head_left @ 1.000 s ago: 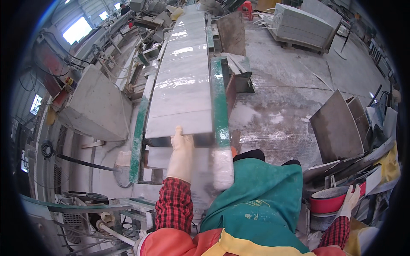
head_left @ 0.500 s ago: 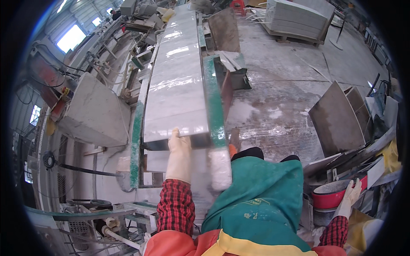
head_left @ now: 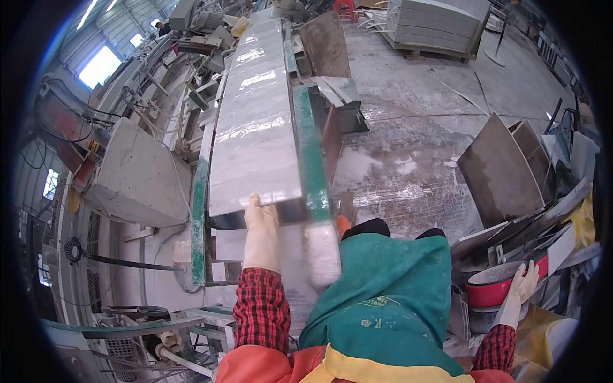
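My left hand (head_left: 262,233), in a pale rubber glove, is at the near edge of a glossy white stone slab (head_left: 255,169). One digit lies over the top of that edge; part of the hand's underside is hidden. The slab rests at the near end of a long conveyor bed, between green side rails (head_left: 313,159). Far to the right, my right hand (head_left: 525,284), gloved too, has its fingers apart beside the rim of a red oval tub (head_left: 490,293). It holds nothing that I can see.
A wrapped white roll (head_left: 323,254) lies at the near end of the right rail. Brown boards (head_left: 501,172) lean at the right. A pale block-shaped housing (head_left: 137,175) stands left of the conveyor. Stacked slabs (head_left: 434,25) sit on a pallet farther off.
The view has shifted slightly, moving the scene left in the picture. My left hand stays at the slab's near edge. My right hand's fingers are more spread beside the tub.
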Demonstrator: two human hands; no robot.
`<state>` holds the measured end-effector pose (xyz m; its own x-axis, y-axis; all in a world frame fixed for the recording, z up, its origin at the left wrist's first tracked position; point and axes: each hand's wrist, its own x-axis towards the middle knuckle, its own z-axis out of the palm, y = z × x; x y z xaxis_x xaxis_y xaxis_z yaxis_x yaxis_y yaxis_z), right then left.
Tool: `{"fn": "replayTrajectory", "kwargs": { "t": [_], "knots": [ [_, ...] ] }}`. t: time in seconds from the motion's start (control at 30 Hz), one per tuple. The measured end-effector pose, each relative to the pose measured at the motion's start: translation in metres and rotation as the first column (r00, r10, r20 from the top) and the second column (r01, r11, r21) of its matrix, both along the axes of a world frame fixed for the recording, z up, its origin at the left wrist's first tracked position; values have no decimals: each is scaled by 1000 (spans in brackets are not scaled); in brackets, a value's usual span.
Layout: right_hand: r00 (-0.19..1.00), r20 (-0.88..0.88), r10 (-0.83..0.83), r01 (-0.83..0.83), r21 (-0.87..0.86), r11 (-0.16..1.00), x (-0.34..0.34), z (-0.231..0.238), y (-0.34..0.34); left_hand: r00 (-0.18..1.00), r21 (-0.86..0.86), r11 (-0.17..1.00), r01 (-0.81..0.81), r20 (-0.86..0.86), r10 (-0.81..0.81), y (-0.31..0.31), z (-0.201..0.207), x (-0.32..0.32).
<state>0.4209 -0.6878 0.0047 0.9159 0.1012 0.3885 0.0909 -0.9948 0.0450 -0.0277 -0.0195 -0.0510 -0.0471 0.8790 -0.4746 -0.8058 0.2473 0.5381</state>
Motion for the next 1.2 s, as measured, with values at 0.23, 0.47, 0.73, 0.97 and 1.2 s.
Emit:
{"fn": "replayTrajectory", "kwargs": {
  "t": [0.23,0.47,0.73,0.97,1.2],
  "knots": [
    [999,-14,-30,30,-32,999,-12,2,9,806,-173,897,406,-395,-441,-30,65,-11],
    [999,27,-24,25,-66,997,-17,-4,9,545,-240,802,547,-625,-558,-30,53,-50],
    [998,-7,-70,70,70,995,-20,48,38,-731,-188,789,585,-544,412,-54,89,-31],
    [995,95,-16,31,-154,988,49,26,-5,-845,-536,669,515,-451,288,-4,113,18],
    [984,-87,-158,145,-135,980,109,4,-60,-818,-539,626,563,-467,335,16,99,12]
  ]
}}
